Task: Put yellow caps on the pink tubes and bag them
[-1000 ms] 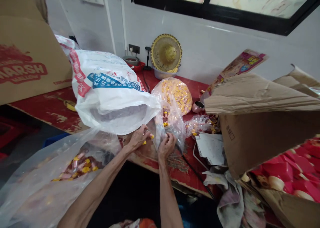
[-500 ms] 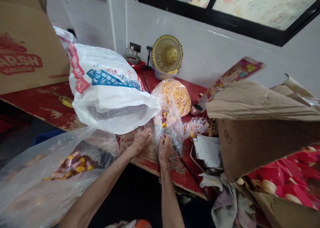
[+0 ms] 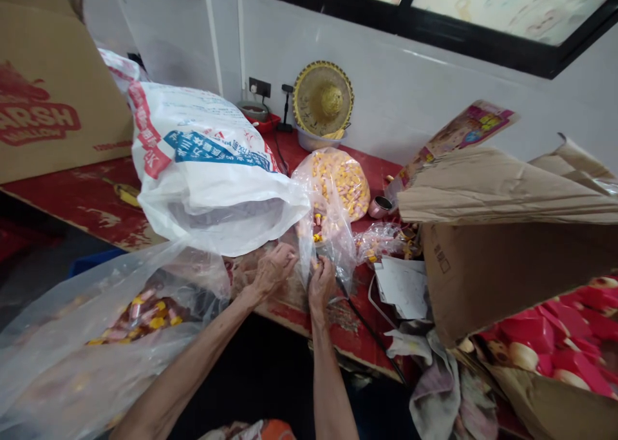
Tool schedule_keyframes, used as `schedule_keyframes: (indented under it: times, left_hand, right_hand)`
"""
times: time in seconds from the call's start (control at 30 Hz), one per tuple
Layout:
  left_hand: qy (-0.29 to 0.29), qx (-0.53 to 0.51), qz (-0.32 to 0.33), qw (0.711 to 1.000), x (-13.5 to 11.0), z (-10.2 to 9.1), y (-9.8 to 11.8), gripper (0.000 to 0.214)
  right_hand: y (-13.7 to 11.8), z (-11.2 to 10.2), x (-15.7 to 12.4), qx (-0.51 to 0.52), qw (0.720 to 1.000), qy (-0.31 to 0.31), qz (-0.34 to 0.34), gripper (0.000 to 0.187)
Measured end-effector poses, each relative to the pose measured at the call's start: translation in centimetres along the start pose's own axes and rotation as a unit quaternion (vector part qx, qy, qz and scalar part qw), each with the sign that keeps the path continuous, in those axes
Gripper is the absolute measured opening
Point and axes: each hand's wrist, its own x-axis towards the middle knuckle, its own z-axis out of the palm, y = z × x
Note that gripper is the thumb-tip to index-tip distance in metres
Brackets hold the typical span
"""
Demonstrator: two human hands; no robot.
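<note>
In the head view, your right hand (image 3: 321, 285) is mostly closed, and its fingertips (image 3: 316, 264) pinch the gathered plastic at the neck of a clear plastic bag (image 3: 333, 189). This bag stands on the red tabletop (image 3: 91, 201) and is full of small yellow and pink sweets (image 3: 340, 182). Your left hand (image 3: 273, 271) is half curled just beside the bag, with the fingers close to the plastic, but you cannot tell from this view if it has hold of anything. There are three clear bags with sweets in all: this full one, a small bag (image 3: 381, 242) just to its right with only a few sweets, and a big bag (image 3: 72, 343) at the lower left, beside your left forearm, with a heap of sweets inside. One white printed sack (image 3: 207, 169) lies on the table behind your left hand, with its open mouth toward you. Two cardboard boxes stand in view, the left box (image 3: 48, 105) and the right box (image 3: 483, 279). Farther back, one straw hat (image 3: 322, 98) sits on one bowl (image 3: 309, 142), and one metal cup (image 3: 380, 207) stands just beside the full bag.
</note>
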Motion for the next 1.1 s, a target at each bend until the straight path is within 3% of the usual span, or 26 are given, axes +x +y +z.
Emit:
schedule_keyframes:
  times: [0.13, 0.27, 0.47, 0.57, 0.67, 0.83, 0.93, 1.1]
  left_hand:
    - [-0.031, 0.063, 0.005, 0.998, 0.2, 0.8, 0.6, 0.011]
    - [-0.028, 0.03, -0.028, 0.999, -0.2, 1.7, -0.2, 0.013]
    - [0.012, -0.032, -0.038, 0.999, 0.2, 0.4, -0.4, 0.013]
    - [0.026, 0.006, -0.042, 0.999, 0.1, 0.0, 0.0, 0.011]
    - [0.0, 0.031, -0.043, 0.999, -0.4, 0.5, 0.1, 0.007]
    - [-0.009, -0.014, -0.034, 0.999, -1.1, 1.2, -0.4, 0.008]
    - [0.001, -0.062, -0.027, 0.998, -1.3, 1.1, -0.6, 0.012]
    - [0.032, -0.076, -0.043, 0.996, -1.1, 1.0, -0.8, 0.007]
  right_hand:
    - [-0.2, 0.0, -0.1, -0.004, 1.0, -0.019, -0.021, 0.039]
    - [-0.5, -0.2, -0.1, 0.008, 0.998, -0.056, -0.037, 0.035]
    - [-0.7, -0.1, -0.2, -0.006, 0.997, -0.076, -0.034, 0.033]
    - [-0.9, 0.0, -0.3, -0.011, 0.998, -0.046, -0.029, 0.037]
    - [-1.3, -0.5, -0.2, -0.004, 1.0, 0.015, -0.022, 0.041]
    - [-2.9, -1.6, -0.1, 0.014, 0.996, 0.077, -0.038, 0.043]
    - [-4.0, -0.8, -0.3, 0.038, 0.996, 0.045, -0.072, 0.042]
    - [-4.2, 1.4, -0.4, 0.011, 0.991, -0.104, -0.079, 0.042]
